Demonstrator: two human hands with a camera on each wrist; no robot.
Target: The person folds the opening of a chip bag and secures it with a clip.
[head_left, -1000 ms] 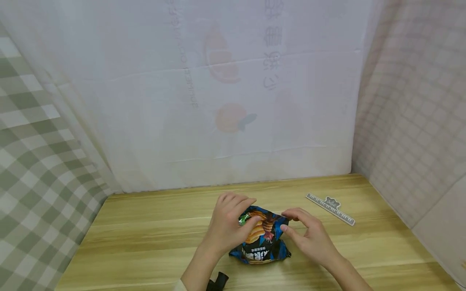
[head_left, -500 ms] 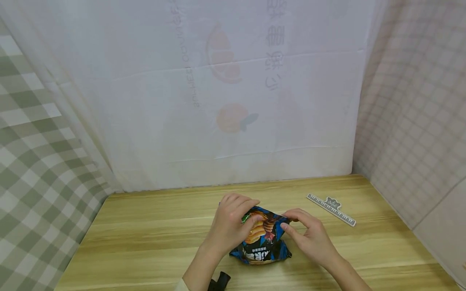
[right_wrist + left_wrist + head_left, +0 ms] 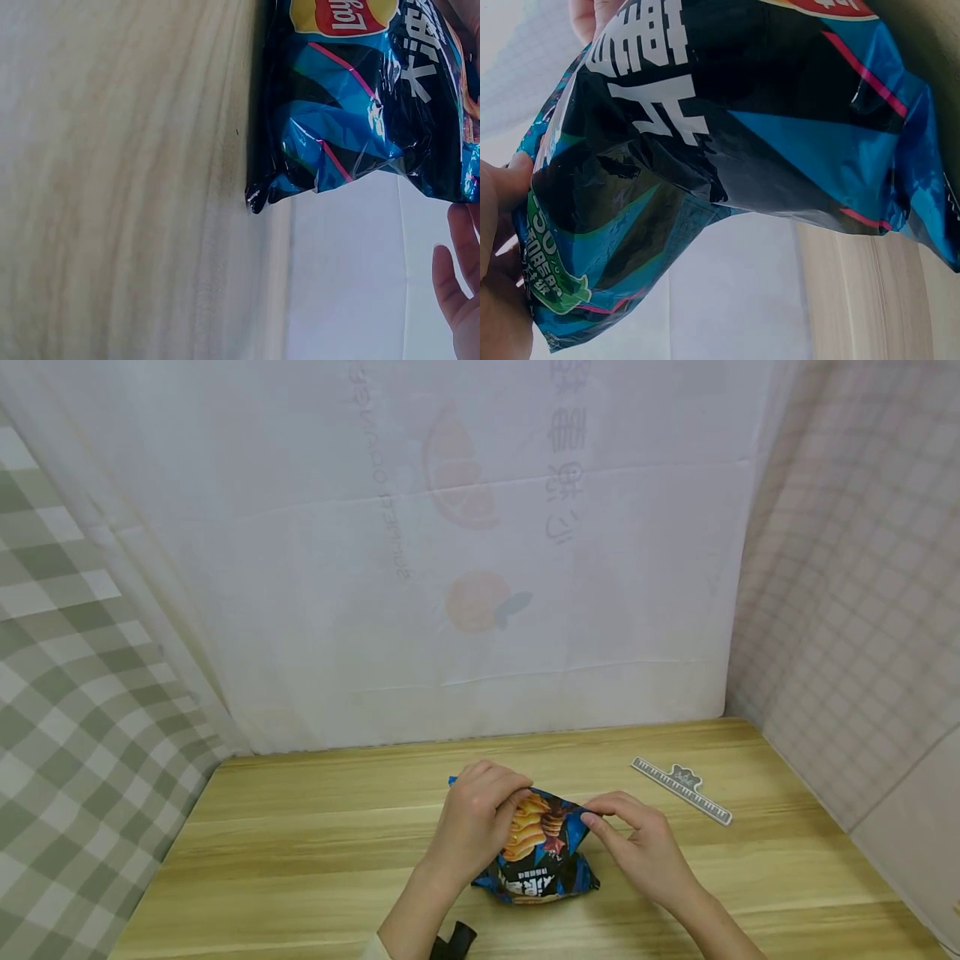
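Observation:
A black and blue bag of potato chips (image 3: 534,868) stands on the table between both hands, its printed front facing me. My left hand (image 3: 474,814) grips its top edge at the left, thumb on the near side and fingers behind. At the top right corner, my right hand (image 3: 647,842) pinches the film between thumb and fingertips. Seen in the left wrist view, the bag (image 3: 780,112) is full and rounded below, flatter towards the held top. The right wrist view shows the bag's lower corner (image 3: 259,195) down at the tabletop.
A long flat clip (image 3: 682,789) printed with piano keys lies at the back right of the wooden table (image 3: 300,843). Near the front edge, beside the left forearm, is a black object (image 3: 455,941), partly cut off. Cloth hangs behind and on both sides.
My left thumb has slid from the bag's front up towards its top edge. The right thumb has closed in on the top corner. The bag stays nearly where it was.

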